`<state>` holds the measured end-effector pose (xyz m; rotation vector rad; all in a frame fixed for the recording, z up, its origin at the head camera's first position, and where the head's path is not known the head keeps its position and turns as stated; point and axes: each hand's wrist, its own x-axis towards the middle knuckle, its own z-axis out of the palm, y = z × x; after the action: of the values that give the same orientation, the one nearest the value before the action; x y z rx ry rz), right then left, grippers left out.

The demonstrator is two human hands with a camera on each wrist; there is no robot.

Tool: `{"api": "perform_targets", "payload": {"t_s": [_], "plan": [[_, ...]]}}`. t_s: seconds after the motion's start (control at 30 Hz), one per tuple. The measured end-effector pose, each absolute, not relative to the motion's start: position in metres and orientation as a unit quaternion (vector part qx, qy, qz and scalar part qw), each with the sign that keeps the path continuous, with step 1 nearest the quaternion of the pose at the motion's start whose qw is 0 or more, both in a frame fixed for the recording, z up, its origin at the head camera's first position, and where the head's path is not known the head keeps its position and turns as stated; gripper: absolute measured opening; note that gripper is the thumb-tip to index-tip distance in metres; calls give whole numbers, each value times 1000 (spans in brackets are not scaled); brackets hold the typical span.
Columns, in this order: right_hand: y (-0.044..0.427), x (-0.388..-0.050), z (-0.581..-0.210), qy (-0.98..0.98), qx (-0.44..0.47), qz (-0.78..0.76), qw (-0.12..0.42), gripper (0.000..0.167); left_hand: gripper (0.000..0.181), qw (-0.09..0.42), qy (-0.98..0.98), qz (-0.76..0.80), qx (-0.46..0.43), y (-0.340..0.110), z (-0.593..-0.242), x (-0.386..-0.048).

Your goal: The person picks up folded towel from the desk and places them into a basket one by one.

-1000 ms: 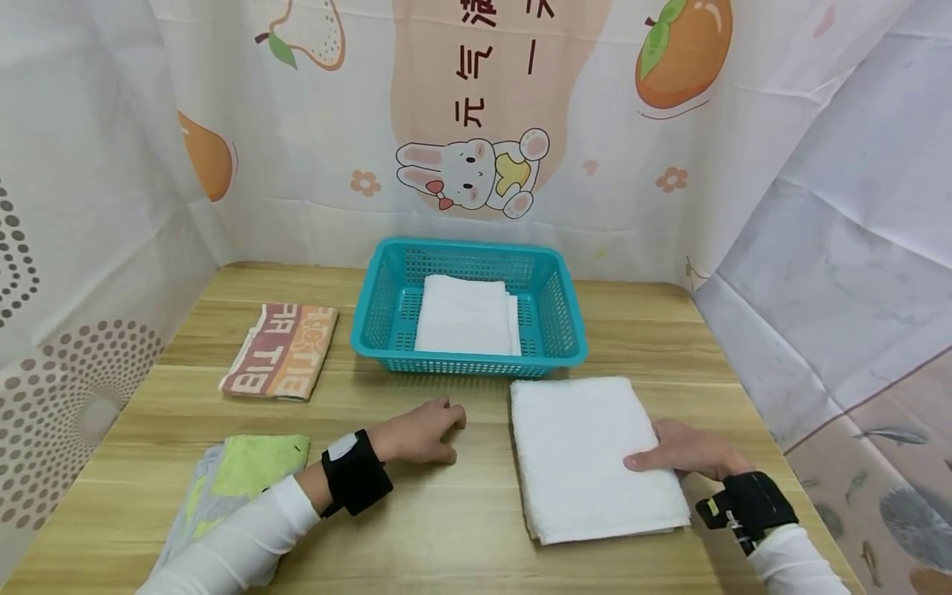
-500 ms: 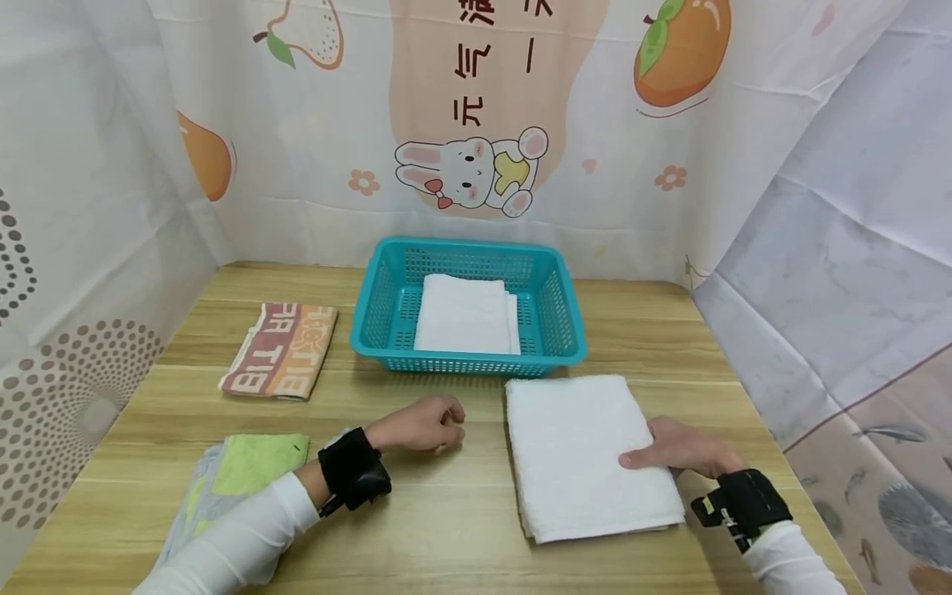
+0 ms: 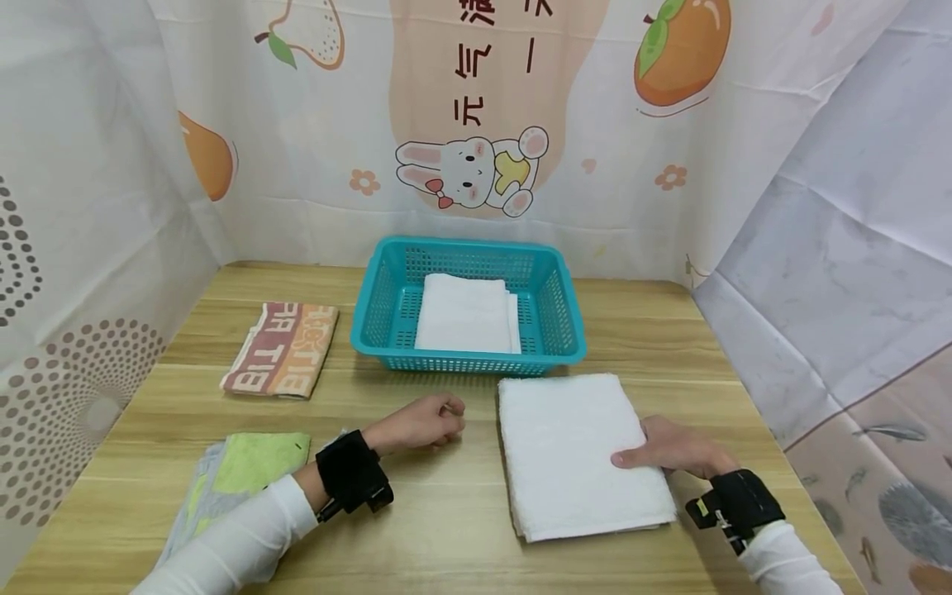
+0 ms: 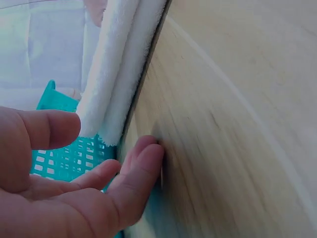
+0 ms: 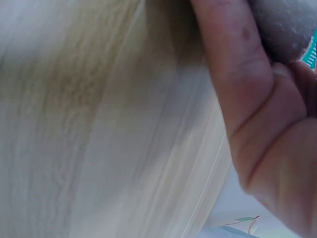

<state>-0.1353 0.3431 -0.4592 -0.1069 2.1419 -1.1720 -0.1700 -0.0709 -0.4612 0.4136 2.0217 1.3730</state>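
Far left of the wood-grain desk: a green-and-grey cloth, partly covered by the left sleeve. Behind it, a red-and-orange lettered towel is laid folded, well apart from both hands.

Next, the left hand: nothing held, fingers loosely bent, positioned low over the desk between the lettered towel and the bigger white one. No contact with the white towel is seen; a gap is left along its left edge.

Center back: a teal perforated basket, with a smaller folded white towel laid inside.

Right of center: the large folded white towel, on the desk, just in front of the basket's right half. Whether the basket is touched can't be told. Long axis is run front to back, far end angled slightly left.

Far right: the right hand, by which the large towel's right edge is gripped, thumb on top, fingers tucked under. Whether that edge is raised can't be judged.

Key relation: the large towel is set between the hands, right of the left, left of the right. The right is nearer, being already in contact; the basket is placed beyond the towel's far edge, offset left.
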Motion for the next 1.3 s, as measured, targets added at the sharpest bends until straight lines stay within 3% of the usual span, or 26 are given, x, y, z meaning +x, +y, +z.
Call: {"api": "perform_targets", "payload": {"t_s": [0.7, 1.0, 1.3], "plan": [[327, -137, -461, 836, -58, -432, 334, 53, 45, 333, 770, 516, 170, -60, -462, -171], [313, -138, -462, 836, -59, -433, 333, 55, 21, 339, 767, 516, 174, -54, -463, -167], [304, -140, -466, 828, -60, -445, 337, 51, 17, 334, 774, 509, 175, -56, -464, -165]]}}
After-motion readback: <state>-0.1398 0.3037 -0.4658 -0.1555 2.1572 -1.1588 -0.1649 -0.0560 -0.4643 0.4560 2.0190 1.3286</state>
